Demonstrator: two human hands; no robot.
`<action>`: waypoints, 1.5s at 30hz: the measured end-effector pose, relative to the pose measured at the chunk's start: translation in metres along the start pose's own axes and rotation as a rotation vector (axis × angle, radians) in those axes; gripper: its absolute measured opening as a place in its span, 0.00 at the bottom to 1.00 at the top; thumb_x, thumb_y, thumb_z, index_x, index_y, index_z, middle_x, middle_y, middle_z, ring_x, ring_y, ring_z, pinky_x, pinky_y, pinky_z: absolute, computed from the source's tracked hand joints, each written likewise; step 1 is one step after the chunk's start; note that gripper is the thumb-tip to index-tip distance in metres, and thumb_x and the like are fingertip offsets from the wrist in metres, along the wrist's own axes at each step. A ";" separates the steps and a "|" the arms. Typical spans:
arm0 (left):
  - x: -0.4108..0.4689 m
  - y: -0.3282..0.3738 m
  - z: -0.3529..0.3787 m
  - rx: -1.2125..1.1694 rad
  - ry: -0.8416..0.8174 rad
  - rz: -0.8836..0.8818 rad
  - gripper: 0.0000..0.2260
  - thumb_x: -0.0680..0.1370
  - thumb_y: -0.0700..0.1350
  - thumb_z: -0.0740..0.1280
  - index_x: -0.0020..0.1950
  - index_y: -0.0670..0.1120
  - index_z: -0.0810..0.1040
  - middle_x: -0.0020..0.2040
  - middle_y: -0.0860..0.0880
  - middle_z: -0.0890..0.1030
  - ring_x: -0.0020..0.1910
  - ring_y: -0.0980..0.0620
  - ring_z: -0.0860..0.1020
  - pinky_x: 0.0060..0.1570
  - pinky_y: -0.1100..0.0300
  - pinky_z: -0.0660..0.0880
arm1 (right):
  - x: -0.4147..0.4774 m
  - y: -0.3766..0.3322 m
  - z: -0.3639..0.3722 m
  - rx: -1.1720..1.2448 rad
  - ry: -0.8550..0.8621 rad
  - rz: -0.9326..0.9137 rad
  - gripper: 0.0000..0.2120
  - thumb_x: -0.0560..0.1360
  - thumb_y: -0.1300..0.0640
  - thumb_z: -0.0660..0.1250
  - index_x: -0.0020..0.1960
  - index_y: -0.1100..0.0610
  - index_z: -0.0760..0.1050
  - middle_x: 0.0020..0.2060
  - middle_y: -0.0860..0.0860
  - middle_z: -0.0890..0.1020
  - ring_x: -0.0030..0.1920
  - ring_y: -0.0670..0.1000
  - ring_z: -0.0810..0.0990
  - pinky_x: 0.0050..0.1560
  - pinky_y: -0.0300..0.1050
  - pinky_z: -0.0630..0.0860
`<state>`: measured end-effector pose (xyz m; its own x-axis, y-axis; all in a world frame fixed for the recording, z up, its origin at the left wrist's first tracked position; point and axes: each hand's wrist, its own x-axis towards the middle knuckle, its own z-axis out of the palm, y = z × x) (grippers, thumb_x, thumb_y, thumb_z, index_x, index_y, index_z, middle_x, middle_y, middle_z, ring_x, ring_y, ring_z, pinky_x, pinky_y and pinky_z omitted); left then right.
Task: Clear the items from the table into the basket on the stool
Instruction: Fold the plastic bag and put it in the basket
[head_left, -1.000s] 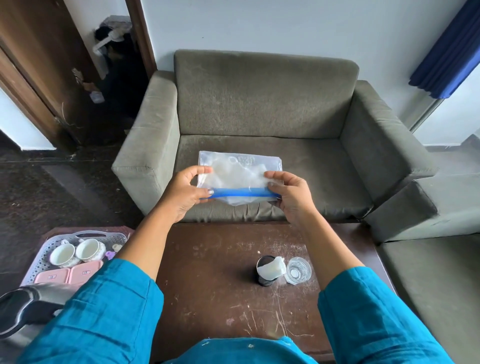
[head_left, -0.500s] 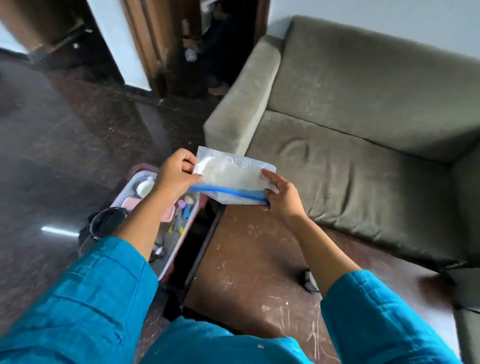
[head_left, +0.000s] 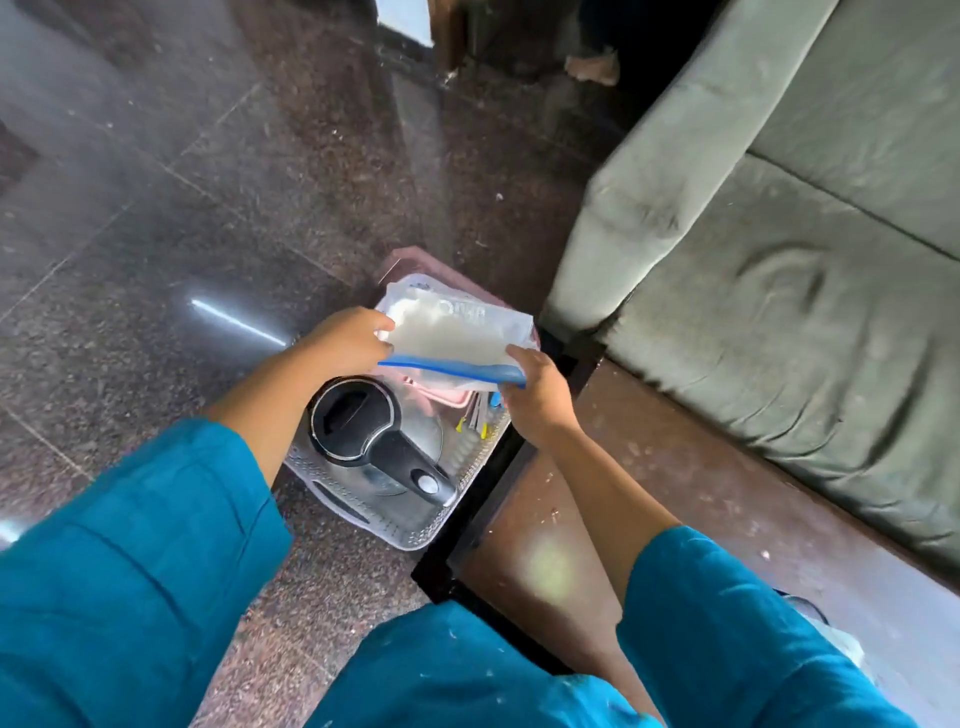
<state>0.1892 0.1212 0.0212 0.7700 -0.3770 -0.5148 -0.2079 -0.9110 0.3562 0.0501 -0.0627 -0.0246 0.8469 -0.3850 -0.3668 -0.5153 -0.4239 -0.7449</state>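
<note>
A clear plastic zip bag (head_left: 457, 338) with a blue seal strip hangs over the far half of the white perforated basket (head_left: 415, 530). My left hand (head_left: 348, 338) grips the bag's left edge and my right hand (head_left: 535, 395) pinches its right end at the blue strip. Inside the basket a steel kettle with a black lid and handle (head_left: 374, 436) fills the near half. Pink boxes (head_left: 447, 400) and small yellow-tipped sticks (head_left: 478, 421) peek out under the bag. The pink stool (head_left: 410, 260) shows only beyond the basket.
The brown wooden table (head_left: 675, 499) lies right of the basket, its dark edge close to the basket's side. A grey-green sofa (head_left: 779, 249) stands beyond the table. Dark polished stone floor (head_left: 182, 208) spreads to the left.
Both hands carried the zip bag from above the table leftward and down, and it now hangs over the basket. The view swung left; the cup and glass on the table are out of sight.
</note>
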 end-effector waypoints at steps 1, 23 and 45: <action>0.007 -0.006 0.002 0.025 -0.032 -0.014 0.17 0.76 0.43 0.65 0.64 0.44 0.73 0.65 0.41 0.74 0.59 0.42 0.75 0.53 0.57 0.68 | 0.005 0.001 0.008 -0.008 -0.033 0.006 0.24 0.73 0.65 0.61 0.69 0.57 0.67 0.69 0.56 0.68 0.65 0.54 0.69 0.57 0.30 0.61; 0.083 -0.052 0.051 0.206 -0.277 -0.044 0.25 0.76 0.50 0.64 0.72 0.51 0.63 0.74 0.41 0.60 0.70 0.41 0.65 0.67 0.53 0.63 | 0.044 0.020 0.083 -0.391 -0.346 0.168 0.38 0.73 0.59 0.65 0.75 0.46 0.46 0.68 0.61 0.58 0.46 0.57 0.74 0.35 0.40 0.69; -0.049 0.226 0.209 0.293 -0.376 0.538 0.22 0.75 0.41 0.63 0.69 0.43 0.65 0.75 0.39 0.57 0.73 0.43 0.59 0.71 0.55 0.59 | -0.115 0.142 -0.087 -0.023 0.155 0.308 0.30 0.70 0.59 0.65 0.69 0.56 0.60 0.61 0.60 0.66 0.56 0.62 0.74 0.55 0.55 0.75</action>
<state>-0.0212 -0.1015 -0.0356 0.2665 -0.7702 -0.5795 -0.6942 -0.5705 0.4389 -0.1321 -0.1497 -0.0395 0.6220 -0.6172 -0.4818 -0.7480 -0.2865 -0.5987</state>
